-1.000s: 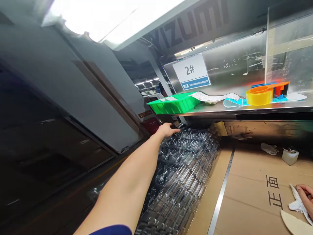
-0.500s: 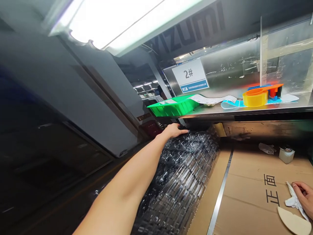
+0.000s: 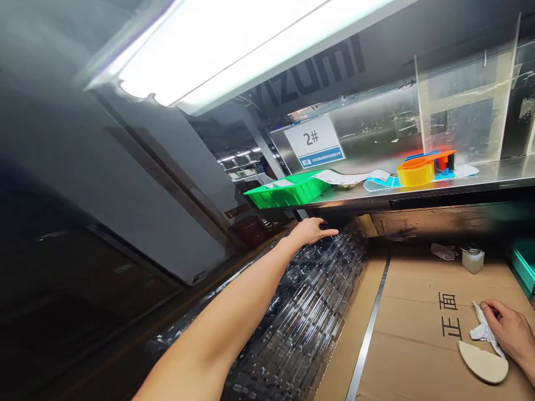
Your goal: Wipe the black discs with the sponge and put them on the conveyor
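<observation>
trays of clear moulded plastic [image 3: 301,312], stacked in long rows, run away from the person, with the left hand [image 3: 311,232] lying on their far end. its fingers are together and stretched out flat, not closed on any tray, so the step in hand looks like contact with the stack rather than a grip. a lift from there would call for the fingers to hook under a tray edge. the right hand [image 3: 504,326], well apart to the right of the stack, is curled down over a crumpled white cloth [image 3: 482,331]; whether it pinches the cloth i cannot tell. a pale crescent-shaped piece [image 3: 484,362] lies just below the cloth. under the right hand is a cardboard sheet [image 3: 418,356] printed with black characters, and a metal strip [image 3: 368,340] runs along the sheet between the hands. beyond the left hand, a steel shelf [image 3: 418,192] carries a green tray [image 3: 288,192] and a yellow tape roll [image 3: 412,174]. compared with the earlier frame, the left hand sits further along the stack's top edge, and more of the right hand shows.
</observation>
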Available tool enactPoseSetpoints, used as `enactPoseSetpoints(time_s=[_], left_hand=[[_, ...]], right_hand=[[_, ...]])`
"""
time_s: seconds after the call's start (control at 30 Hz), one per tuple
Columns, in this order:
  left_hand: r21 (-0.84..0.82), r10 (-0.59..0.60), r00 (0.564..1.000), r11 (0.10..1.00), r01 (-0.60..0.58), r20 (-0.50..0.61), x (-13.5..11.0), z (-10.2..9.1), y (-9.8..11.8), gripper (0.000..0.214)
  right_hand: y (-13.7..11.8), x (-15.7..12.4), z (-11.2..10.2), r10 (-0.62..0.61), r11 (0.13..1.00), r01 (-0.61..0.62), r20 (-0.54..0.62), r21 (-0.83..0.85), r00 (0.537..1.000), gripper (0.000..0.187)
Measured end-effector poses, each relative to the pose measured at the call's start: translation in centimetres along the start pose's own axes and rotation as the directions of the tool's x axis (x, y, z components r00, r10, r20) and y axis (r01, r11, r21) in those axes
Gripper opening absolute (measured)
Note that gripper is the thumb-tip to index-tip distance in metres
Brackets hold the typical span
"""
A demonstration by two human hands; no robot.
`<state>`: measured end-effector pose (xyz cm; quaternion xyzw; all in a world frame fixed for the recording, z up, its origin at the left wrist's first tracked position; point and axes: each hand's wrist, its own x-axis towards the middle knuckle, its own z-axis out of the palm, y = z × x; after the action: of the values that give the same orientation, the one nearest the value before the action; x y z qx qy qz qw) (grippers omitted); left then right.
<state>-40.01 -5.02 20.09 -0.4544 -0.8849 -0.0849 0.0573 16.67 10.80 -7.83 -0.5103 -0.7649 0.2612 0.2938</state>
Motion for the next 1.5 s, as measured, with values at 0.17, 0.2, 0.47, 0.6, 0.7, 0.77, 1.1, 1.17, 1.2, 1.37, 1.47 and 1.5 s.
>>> enactPoseSetpoints(time_s=[0.17, 0.2, 0.47, 0.6, 0.7, 0.77, 1.1, 1.17, 1.2, 1.37, 1.47, 1.5], left_hand=[[0.149, 0.000, 0.993, 0.989, -0.017, 0.115, -1.4, -0.8, 3.1, 0.095], [0.189, 0.018, 0.991, 0.981, -0.043, 0.130, -1.8, -1.0, 3.6, 0.093], [0.325, 0.445, 0.873, 0.810, -0.488, 0.202, -7.4, -0.7, 14.3, 0.075], [0.015, 0.622, 0.736, 0.761, -0.648, 0.267, -11.7, 1.8, 24.7, 0.068], [-0.340, 0.727, 0.640, 0.685, -0.645, 0.249, -14.1, 3.3, 33.9, 0.051], [-0.671, 0.787, 0.597, 0.527, -0.521, 0.155, -15.5, 4.0, 40.3, 0.038], [-0.870, 0.825, 0.534, 0.117, -0.479, -0.183, -18.1, 7.2, 59.8, 0.041], [-0.849, 0.832, 0.537, 0.179, -0.497, -0.139, -17.8, 7.1, 59.1, 0.041], [-0.866, 0.818, 0.563, 0.190, -0.462, -0.121, -17.8, 7.0, 58.1, 0.040], [-0.998, 0.652, 0.756, 0.016, 0.055, 0.052, -18.0, 8.9, 48.1, 0.041], [-0.961, 0.462, 0.868, -0.099, 0.256, 0.184, -18.2, 12.8, 40.6, 0.047], [-0.934, 0.409, 0.876, -0.130, 0.332, 0.255, -18.3, 14.4, 38.4, 0.047]], right_hand=[[-1.4, -0.3, -0.2, -0.042, 0.998, 0.040, -0.046, -0.038, 0.998, 0.038], [-2.0, -0.6, -0.5, -0.069, 0.997, 0.067, -0.053, -0.043, 0.996, 0.038], [-7.3, -3.4, -2.6, -0.525, 0.820, 0.572, 0.394, -0.003, 0.755, 0.037], [-8.0, -4.2, -2.8, -0.375, 0.833, 0.531, 0.545, -0.157, 0.750, 0.044], [-7.4, -3.3, -3.3, -0.229, 0.874, 0.368, 0.400, -0.317, 0.887, 0.029], [-7.1, -2.9, -3.4, -0.171, 0.886, 0.275, 0.288, -0.372, 0.942, 0.025], [-6.5, -3.2, 0.0, -0.408, 0.856, 0.465, 0.258, -0.225, 0.876, 0.023], [-6.2, -3.3, -0.2, -0.409, 0.860, 0.464, 0.256, -0.213, 0.876, 0.028], [-6.0, -3.3, -0.5, -0.399, 0.863, 0.458, 0.270, -0.213, 0.876, 0.030], [-6.2, -3.2, -2.7, -0.276, 0.878, 0.409, 0.436, -0.248, 0.856, 0.035], [-6.4, -3.0, -3.5, -0.220, 0.892, 0.343, 0.381, -0.293, 0.898, 0.033], [-6.3, -3.0, -3.5, -0.221, 0.901, 0.323, 0.333, -0.291, 0.917, 0.032]])
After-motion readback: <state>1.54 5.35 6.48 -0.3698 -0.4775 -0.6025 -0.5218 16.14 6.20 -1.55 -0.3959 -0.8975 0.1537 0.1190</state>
